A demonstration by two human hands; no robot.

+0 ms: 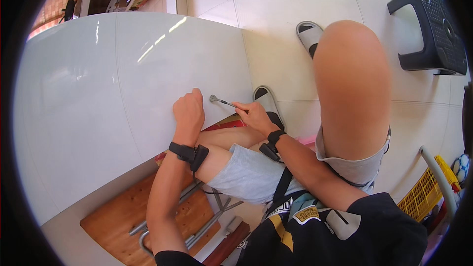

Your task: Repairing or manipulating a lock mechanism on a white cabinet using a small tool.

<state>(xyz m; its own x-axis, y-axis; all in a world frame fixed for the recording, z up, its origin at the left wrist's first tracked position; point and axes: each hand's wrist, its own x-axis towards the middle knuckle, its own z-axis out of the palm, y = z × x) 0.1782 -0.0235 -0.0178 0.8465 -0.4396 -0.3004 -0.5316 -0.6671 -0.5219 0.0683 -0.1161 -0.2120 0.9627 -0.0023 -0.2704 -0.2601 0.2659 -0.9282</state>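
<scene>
My right hand (256,116) pinches the dark, slim handle of a small brush-like tool (223,102). Its flared grey head points left, over the edge of the white glossy table (162,69). Just left of that head, my left hand (189,110) is closed in a fist above the table. The fingers hide whatever it may hold, and the fist and the tool do not touch. Black straps with small boxes circle both wrists.
A black plastic stool (433,32) stands on the tiled floor at upper right. Grey slippers (310,37) are by my legs. A yellow basket (426,192) sits at lower right, and a wooden board with metal tubes (133,216) lies below the table's near edge.
</scene>
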